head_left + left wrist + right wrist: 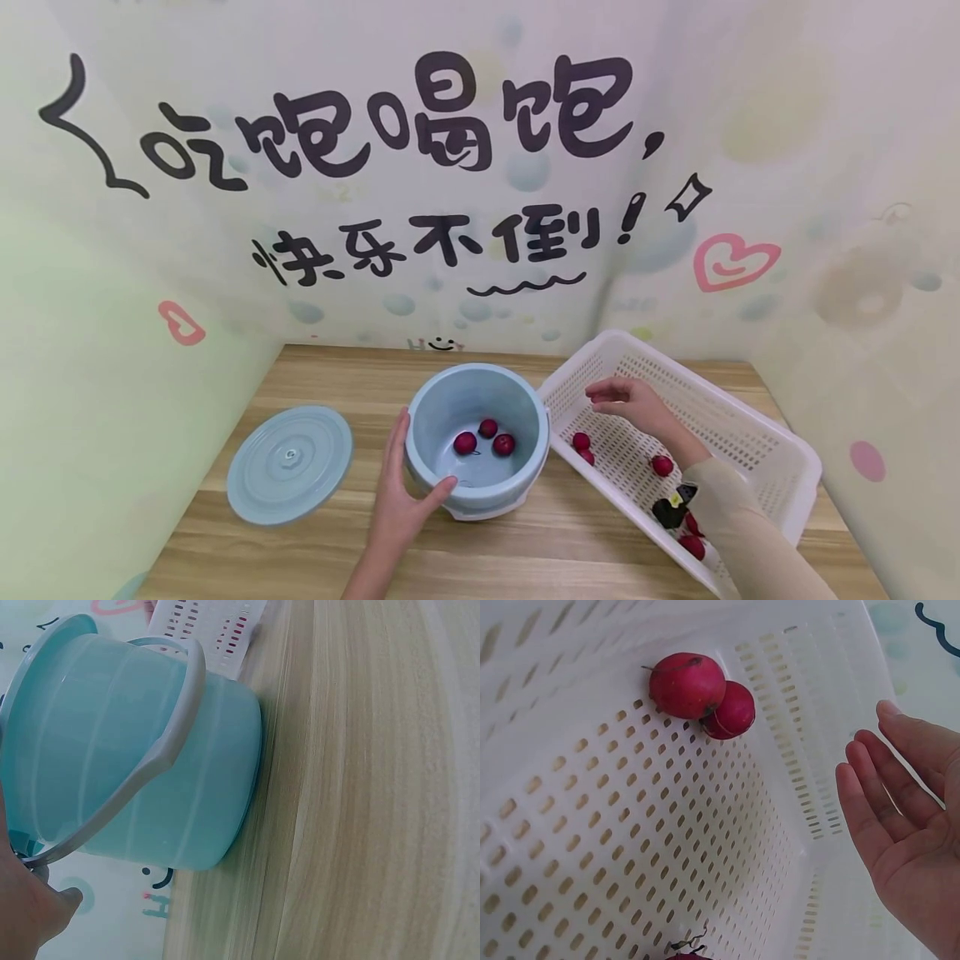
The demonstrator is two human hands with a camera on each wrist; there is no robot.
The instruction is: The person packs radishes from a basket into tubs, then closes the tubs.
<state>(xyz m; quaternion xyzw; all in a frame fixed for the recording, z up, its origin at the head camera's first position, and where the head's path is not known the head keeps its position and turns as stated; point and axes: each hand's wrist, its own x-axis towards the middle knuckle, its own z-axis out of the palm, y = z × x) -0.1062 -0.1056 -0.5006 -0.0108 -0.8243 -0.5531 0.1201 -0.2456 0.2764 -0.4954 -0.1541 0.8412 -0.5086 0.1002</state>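
Observation:
A light blue bucket (480, 492) stands upright on the table with three red radishes (465, 442) inside. My left hand (401, 492) holds it at the left, fingers along the outer wall and thumb at the front rim. In the left wrist view a pale handle (161, 754) hangs across the bucket's side. Over the far left end of the white basket (757, 425) is my right hand (637, 408). The right wrist view shows its palm and extended fingers (866, 817) with nothing held. Two radishes (686, 685) lie touching in the basket, apart from that hand.
A round blue lid (290, 464) lies on the wooden table (360, 383) left of the bucket. More radishes (662, 465) lie toward the basket's near end, partly hidden by a dark device (670, 512) at my right wrist. A printed wall (360, 317) closes off the back.

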